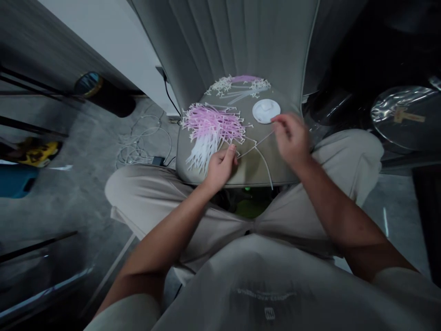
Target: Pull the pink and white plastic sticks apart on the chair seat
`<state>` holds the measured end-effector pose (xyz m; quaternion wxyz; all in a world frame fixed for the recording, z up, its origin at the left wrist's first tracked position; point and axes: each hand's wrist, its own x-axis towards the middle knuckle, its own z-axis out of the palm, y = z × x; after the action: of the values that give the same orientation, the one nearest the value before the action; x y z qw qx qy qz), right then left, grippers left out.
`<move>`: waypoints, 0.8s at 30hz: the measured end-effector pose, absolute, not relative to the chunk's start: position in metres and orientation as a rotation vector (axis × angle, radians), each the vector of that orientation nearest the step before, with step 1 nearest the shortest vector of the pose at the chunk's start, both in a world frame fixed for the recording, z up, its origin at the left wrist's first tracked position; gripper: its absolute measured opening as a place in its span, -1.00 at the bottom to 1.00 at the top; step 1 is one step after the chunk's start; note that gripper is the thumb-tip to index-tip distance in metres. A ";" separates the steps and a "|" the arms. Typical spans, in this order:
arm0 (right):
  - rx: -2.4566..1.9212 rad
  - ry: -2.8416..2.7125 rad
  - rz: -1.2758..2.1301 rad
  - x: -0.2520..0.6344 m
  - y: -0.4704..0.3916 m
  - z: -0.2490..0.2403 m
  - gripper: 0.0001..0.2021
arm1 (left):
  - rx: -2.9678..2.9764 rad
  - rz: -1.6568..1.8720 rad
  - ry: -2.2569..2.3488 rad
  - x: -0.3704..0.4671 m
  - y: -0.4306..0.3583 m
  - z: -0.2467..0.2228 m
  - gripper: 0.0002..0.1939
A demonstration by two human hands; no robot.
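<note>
My left hand (221, 168) is closed at the front of the chair seat (289, 177), thumb against fingers, on one end of a thin white strip (264, 139) that resembles a cable tie. The strip runs slantwise to my right hand (291, 140), whose fingertips pinch its other end; this hand is slightly blurred. A second curved white strip (267, 166) meets it near the middle and hangs over the seat's front edge. Beside my left hand lies a heap of pink and white strips (215, 123) with small heads. A round white dish (266, 111) sits just beyond my right fingertips.
More strips (241, 86) lie against the backrest (237, 41). Coiled cables (144, 142) and a black bin (106, 95) are on the floor to the left. A clear round container (406, 117) stands at right. My knees flank the seat.
</note>
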<state>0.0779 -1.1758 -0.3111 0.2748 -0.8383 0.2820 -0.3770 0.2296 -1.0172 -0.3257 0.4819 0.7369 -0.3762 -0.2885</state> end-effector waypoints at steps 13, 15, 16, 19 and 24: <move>-2.503 0.352 -1.203 0.090 -1.151 -0.324 -0.45 | 1.012 -1.225 -0.602 0.147 -1.038 -0.296 -0.41; -2.482 0.381 -1.178 0.089 -1.155 -0.318 -0.45 | 1.050 -1.202 -0.666 0.150 -1.034 -0.297 -0.38; -2.475 0.413 -1.160 0.088 -1.159 -0.315 -0.45 | 1.056 -1.198 -0.682 0.152 -1.032 -0.296 -0.36; -2.437 0.620 -1.071 0.082 -1.175 -0.304 -0.45 | 1.046 -1.186 -0.697 0.155 -1.024 -0.285 -0.36; -2.259 0.989 -1.004 0.073 -1.174 -0.297 -0.38 | 1.019 -1.118 -0.585 0.164 -1.017 -0.274 -0.39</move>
<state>0.0733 -1.1741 -0.2965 0.2374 -0.8242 0.3607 -0.3663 0.1641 -1.0173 -0.2738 0.6888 0.4557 -0.2613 -0.4996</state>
